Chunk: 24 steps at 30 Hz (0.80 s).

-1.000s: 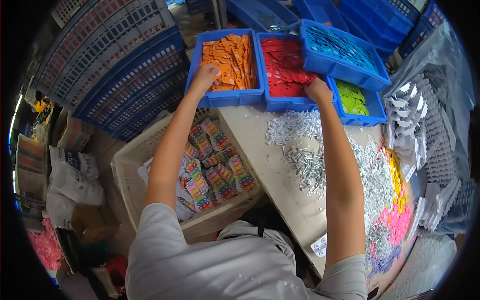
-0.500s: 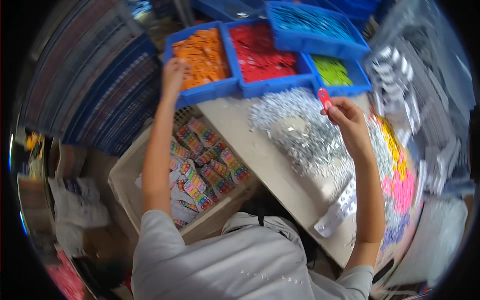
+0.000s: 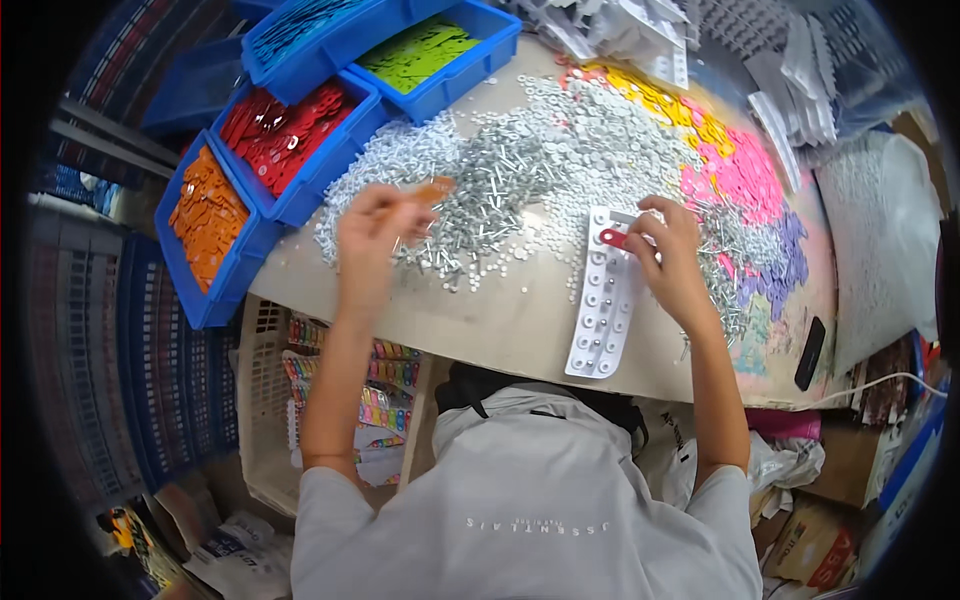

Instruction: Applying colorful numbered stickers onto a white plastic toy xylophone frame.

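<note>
Pinched in my right hand (image 3: 672,250) is a small flat red plastic piece (image 3: 612,238) with a hole near its end. It is over the upper end of a white strip (image 3: 597,330), which has two rows of round white knobs and lies on the table. My left hand (image 3: 382,228), blurred by motion, is closed on a flat orange plastic piece (image 3: 436,188) above the heap of small white and silvery parts (image 3: 500,175). Behind it stand blue bins of orange pieces (image 3: 207,220) and red pieces (image 3: 285,140).
More blue bins hold green pieces (image 3: 418,55) and blue pieces (image 3: 305,30). Yellow, pink (image 3: 735,175) and purple pieces lie in piles on the right. A dark flat object (image 3: 810,353) lies near the table's right edge. A crate (image 3: 262,420) with multicoloured strips stands below left.
My left hand has come away from the orange bin with an orange piece. My right hand has brought the red piece over the white strip. The view has swung to the right.
</note>
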Available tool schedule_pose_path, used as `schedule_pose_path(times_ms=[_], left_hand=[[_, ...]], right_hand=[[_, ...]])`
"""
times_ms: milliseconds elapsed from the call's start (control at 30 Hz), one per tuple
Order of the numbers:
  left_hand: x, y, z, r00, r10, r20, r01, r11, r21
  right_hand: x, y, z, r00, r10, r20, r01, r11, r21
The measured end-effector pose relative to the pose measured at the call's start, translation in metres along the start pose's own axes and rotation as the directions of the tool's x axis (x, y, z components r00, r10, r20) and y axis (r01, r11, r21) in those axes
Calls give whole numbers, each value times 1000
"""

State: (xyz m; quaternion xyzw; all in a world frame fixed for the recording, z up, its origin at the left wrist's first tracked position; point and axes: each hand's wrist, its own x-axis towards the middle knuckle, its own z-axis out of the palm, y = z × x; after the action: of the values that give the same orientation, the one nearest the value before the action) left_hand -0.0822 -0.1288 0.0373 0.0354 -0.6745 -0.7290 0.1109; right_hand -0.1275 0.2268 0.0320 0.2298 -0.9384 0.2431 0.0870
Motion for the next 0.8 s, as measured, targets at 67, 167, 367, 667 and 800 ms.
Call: schedule_pose_path(times_ms=[67,167,367,667,800], left_hand=[[1,-8,41,989,-66,135,69,997,-18],[13,-32,85,955,-93,282,98,995,-2],[35,-63,143,932,-11,363,-88,963,254],[45,-99,182,929,62,364,-239,851,468],[33,-90,188,937,176,303,-324,762,561]], right_hand=[[0,7,14,999,38,7,-38,997,68],[-2,13,25,999,20,-27,-19,1000,25],[-9,24,41,986,100,-134,-102,995,-7],[-15,20,47,951,236,-201,-239,971,7],[-16,20,47,953,233,-196,-239,971,-11]])
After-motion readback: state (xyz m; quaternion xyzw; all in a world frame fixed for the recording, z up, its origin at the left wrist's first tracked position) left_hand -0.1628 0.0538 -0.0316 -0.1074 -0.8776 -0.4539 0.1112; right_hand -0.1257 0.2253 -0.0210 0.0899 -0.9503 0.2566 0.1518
